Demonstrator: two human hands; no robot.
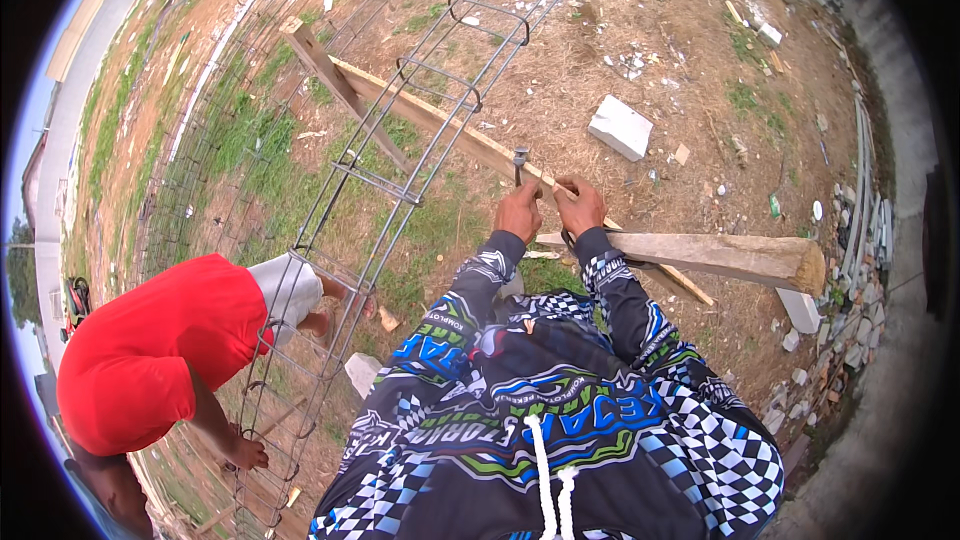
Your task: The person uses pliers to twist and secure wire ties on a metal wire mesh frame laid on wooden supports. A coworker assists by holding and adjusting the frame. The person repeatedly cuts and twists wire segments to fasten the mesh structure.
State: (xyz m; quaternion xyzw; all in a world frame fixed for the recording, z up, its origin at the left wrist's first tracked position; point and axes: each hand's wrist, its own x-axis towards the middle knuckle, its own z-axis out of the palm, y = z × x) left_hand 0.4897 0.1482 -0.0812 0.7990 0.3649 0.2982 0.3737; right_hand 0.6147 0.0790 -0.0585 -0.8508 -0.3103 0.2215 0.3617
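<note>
My left hand (518, 212) is closed around a dark metal tool (520, 168) with a thin shaft and a small grey head pointing up; its exact kind does not show. Right beside it, my right hand (580, 205) is closed in a pinch at the wooden rail (470, 140). What the pinch holds is too small to name; a dark curved piece shows below the wrist. To the left of both hands, a long cage of steel bars and stirrups (400, 130) lies across the rail.
A person in a red shirt (150, 340) bends over the cage's near end at left, one hand on it. Wooden posts (340, 90) (720, 248) stand at the rail. A white block (620, 128) lies on the ground. Rubble (850, 340) and pipes line the right wall.
</note>
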